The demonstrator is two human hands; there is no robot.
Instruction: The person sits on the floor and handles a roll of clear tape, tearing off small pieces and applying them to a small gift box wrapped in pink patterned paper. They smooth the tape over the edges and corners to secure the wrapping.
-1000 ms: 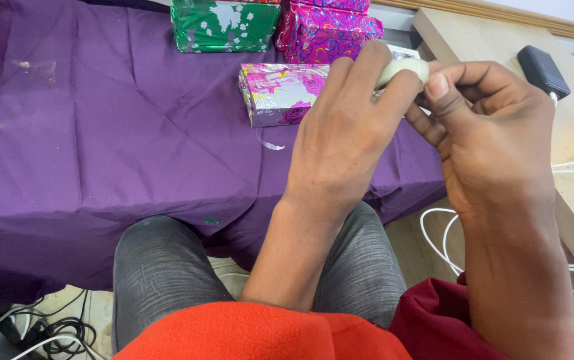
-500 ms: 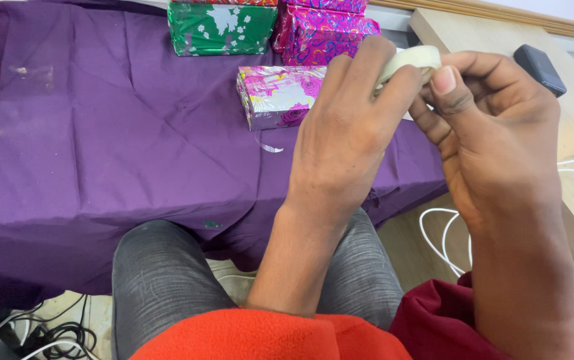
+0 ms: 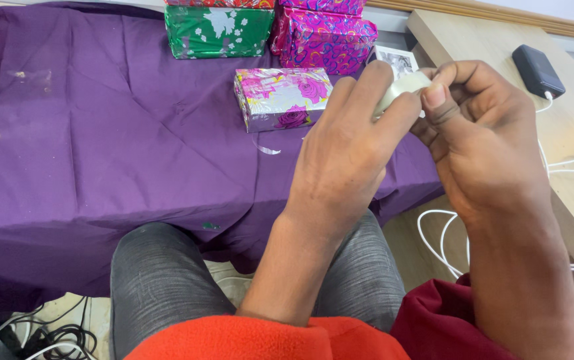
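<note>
We hold the tape roll point(image 3: 403, 90) in both hands, left hand point(image 3: 350, 157) and right hand point(image 3: 483, 143) pinching it (slightly lower now than before), above the desk's point(image 3: 100, 147) right edge, near a pink gift box point(image 3: 280, 97).

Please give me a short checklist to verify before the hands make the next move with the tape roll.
1. Tape roll held by both hands: ok, left hand and right hand both grip it.
2. Right thumb pressed on the roll's edge: ok.
3. Free tape end lifted: cannot tell, fingers hide it.
4. Nearest pink box within reach on the purple cloth: ok, it lies just beyond the left hand.
5. Loose clear strip beside that box: not ok, it lies curled on the cloth.
6. White cables away from the hands: ok, they hang below the right wrist.
</note>
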